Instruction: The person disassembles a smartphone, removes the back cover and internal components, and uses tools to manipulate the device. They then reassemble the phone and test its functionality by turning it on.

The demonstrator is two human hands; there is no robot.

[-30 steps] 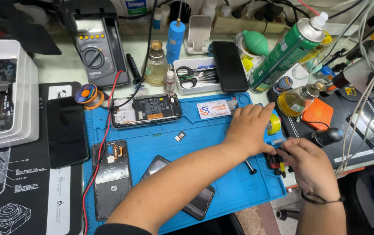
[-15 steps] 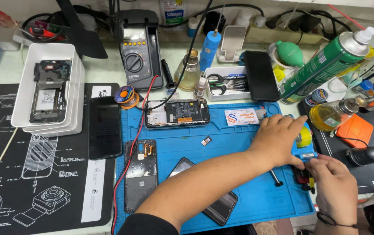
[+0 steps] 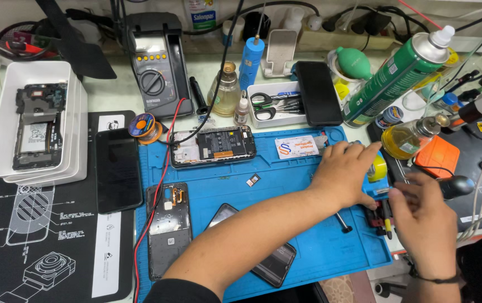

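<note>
From the head camera, a row of small screwdrivers (image 3: 383, 216) lies at the right edge of the blue mat (image 3: 286, 185), their long axes running toward and away from the person, tips hidden. The left hand (image 3: 344, 174) rests palm down just above them, fingers loosely spread over a yellow tape roll (image 3: 377, 167), gripping nothing visible. The right hand (image 3: 420, 221), directly beside the tools, pinches its fingertips near a thin metal piece; whether it actually holds it cannot be told
</note>
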